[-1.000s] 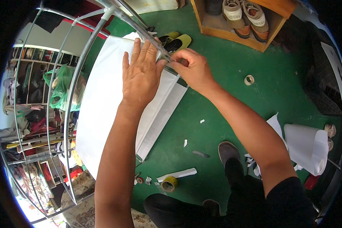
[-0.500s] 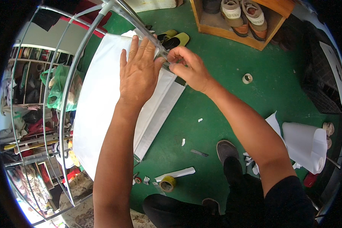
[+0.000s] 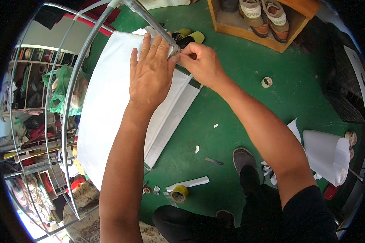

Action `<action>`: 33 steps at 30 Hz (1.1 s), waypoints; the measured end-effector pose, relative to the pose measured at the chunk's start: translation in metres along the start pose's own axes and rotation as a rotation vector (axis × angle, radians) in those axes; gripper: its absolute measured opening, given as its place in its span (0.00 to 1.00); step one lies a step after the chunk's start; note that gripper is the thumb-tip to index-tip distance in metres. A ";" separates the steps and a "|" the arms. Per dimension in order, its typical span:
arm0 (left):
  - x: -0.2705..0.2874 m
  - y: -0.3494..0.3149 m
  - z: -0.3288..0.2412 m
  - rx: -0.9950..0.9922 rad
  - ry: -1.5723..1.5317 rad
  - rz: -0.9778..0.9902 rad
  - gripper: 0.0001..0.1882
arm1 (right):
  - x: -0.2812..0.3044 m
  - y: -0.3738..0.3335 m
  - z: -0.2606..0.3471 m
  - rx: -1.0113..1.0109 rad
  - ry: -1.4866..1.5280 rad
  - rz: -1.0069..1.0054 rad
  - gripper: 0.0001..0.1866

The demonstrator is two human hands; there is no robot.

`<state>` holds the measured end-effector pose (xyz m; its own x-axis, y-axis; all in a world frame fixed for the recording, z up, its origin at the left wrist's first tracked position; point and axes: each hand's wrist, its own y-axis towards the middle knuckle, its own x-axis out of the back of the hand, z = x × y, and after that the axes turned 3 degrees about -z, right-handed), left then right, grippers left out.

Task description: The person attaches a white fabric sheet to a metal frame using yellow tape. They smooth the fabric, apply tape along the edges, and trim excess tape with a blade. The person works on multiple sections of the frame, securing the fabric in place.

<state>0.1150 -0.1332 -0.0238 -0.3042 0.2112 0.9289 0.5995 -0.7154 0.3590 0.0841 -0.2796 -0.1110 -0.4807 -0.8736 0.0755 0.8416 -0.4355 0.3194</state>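
Observation:
A white sheet (image 3: 105, 101) covers a metal tube frame (image 3: 148, 18) in front of me. My left hand (image 3: 152, 77) lies flat on the sheet near its far corner, fingers stretched and spread, with the thumb toward the tube. Close beside that thumb, my right hand (image 3: 202, 67) pinches thumb and forefinger together at the tube's end. Whatever sits between those fingertips is too small to make out. A folded white strip (image 3: 172, 121) runs along the sheet's right edge.
On the green floor (image 3: 239, 109) lie a yellow tape roll (image 3: 179, 194), a pale tape roll (image 3: 266, 82), a thin blade (image 3: 213, 161) and paper scraps. A white roll of sheeting (image 3: 326, 156) lies right. Shoes (image 3: 275, 16) fill a wooden shelf; a metal rack (image 3: 71, 89) stands left.
My right hand has shifted slightly left, its fingertips closer to the left thumb and the tube's end. The left hand stays spread on the sheet. The view has tilted a little.

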 end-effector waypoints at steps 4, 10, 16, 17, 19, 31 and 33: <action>-0.002 0.000 0.000 0.004 0.024 0.004 0.28 | 0.001 0.003 0.003 -0.015 -0.026 0.009 0.12; -0.002 0.001 -0.002 0.010 0.023 -0.006 0.28 | 0.008 0.009 0.001 0.003 -0.114 0.037 0.15; -0.003 0.000 -0.004 0.025 0.004 -0.036 0.25 | 0.006 0.015 0.000 0.263 -0.109 -0.075 0.15; -0.003 -0.001 -0.003 0.024 0.007 -0.041 0.25 | 0.008 0.015 0.003 0.240 -0.137 -0.026 0.15; -0.002 0.000 -0.001 0.018 0.020 -0.037 0.26 | 0.011 0.017 0.010 0.227 -0.213 0.051 0.15; -0.006 0.000 -0.001 -0.014 0.044 -0.041 0.30 | 0.020 0.025 -0.001 0.224 -0.230 0.149 0.16; -0.007 -0.003 0.004 -0.019 0.024 -0.069 0.28 | 0.019 0.005 -0.022 0.218 -0.082 0.003 0.16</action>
<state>0.1180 -0.1302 -0.0311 -0.3623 0.2449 0.8993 0.5625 -0.7118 0.4205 0.0845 -0.3026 -0.1288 -0.5039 -0.8505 0.1507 0.7743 -0.3675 0.5152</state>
